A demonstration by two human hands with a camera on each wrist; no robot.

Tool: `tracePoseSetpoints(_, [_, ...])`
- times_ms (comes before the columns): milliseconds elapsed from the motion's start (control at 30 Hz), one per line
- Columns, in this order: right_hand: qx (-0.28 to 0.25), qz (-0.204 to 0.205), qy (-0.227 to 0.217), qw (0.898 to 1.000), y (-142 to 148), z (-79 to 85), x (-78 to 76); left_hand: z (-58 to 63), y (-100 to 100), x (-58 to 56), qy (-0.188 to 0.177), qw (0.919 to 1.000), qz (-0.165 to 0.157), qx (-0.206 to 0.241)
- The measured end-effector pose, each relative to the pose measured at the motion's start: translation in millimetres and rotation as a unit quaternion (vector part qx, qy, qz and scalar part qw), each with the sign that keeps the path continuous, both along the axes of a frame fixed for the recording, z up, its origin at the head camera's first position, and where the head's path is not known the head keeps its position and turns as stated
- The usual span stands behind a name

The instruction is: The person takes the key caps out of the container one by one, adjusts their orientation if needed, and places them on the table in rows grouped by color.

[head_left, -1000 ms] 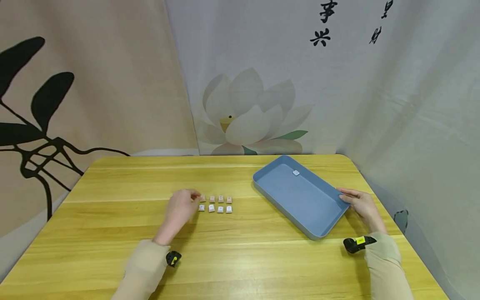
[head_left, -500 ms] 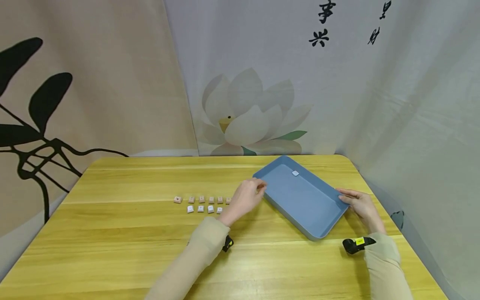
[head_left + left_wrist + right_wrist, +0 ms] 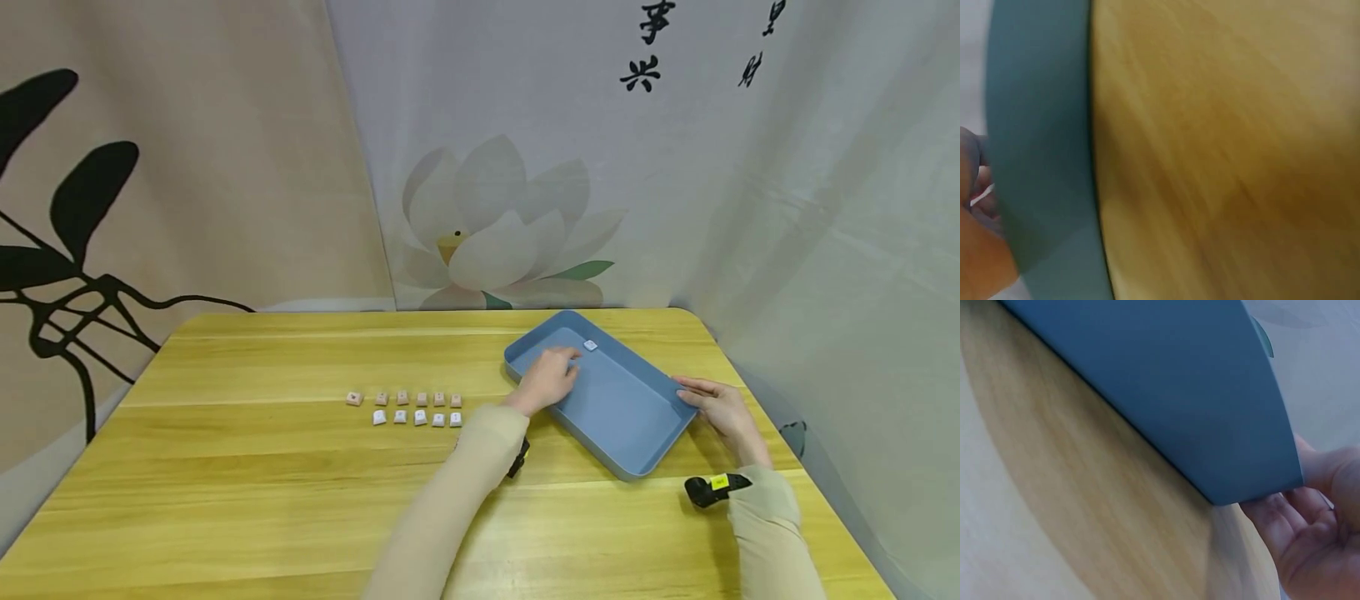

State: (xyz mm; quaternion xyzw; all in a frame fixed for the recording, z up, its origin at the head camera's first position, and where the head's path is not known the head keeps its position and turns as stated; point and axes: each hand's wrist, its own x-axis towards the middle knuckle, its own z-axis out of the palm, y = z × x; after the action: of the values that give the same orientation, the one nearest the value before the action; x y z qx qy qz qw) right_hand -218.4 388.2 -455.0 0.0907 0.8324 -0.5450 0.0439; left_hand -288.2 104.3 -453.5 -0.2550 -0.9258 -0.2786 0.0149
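My left hand is over the left part of a blue rectangular tray. Its thumb and fingers are drawn together in a pinch, and what looks like a small keycap between them is mostly hidden. In the left wrist view, the tray's wall covers part of the fingers. One white keycap lies inside the tray near the far side. My right hand grips the tray's near right corner, thumb above and fingers beneath, as the right wrist view shows. On the table are a row of beige keycaps and a row of white keycaps.
The wooden table carries the two keycap rows left of the tray. Behind it hangs a curtain printed with a lotus and characters. A black wrist camera sits at the right sleeve.
My left hand has travelled rightward from the left end of the keycap rows, across the tray's rim, to above its inside. My right hand and the tray stay in place.
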Motion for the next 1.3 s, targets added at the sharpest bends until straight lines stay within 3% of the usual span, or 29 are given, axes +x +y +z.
tracePoseSetpoints(133, [0.004,-0.003,-0.004,1.0,0,-0.5,-2.1,-4.4,14,-8.2,-0.014,0.9964,0.0,-0.083])
tracePoseSetpoints(300, [0.002,-0.004,-0.015,1.0,2,-1.8,-3.0,-4.5,27,-14.4,0.003,0.9824,-0.021,-0.186])
tracePoseSetpoints(400, [-0.002,-0.007,-0.016,1.0,3,-3.0,-1.9,-6.6,35,-16.6,0.002,0.9753,-0.03,-0.219])
tracePoseSetpoints(733, [-0.016,-0.003,-0.014,1.0,3,-2.7,-2.0,-7.0,50,-23.8,-0.039,0.9704,-0.015,-0.238])
tracePoseSetpoints(1000, [-0.012,-0.004,-0.013,1.0,3,-2.7,-3.2,-4.9,45,-25.8,0.058,0.9619,-0.023,-0.266])
tracePoseSetpoints(1133, [-0.018,-0.003,-0.012,1.0,3,-2.6,-3.5,-4.0,42,-23.0,0.083,0.9614,-0.028,-0.261])
tracePoseSetpoints(1300, [-0.024,-0.002,-0.009,1.0,2,-2.6,-3.3,-1.4,36,-14.6,0.078,0.9754,-0.041,-0.202])
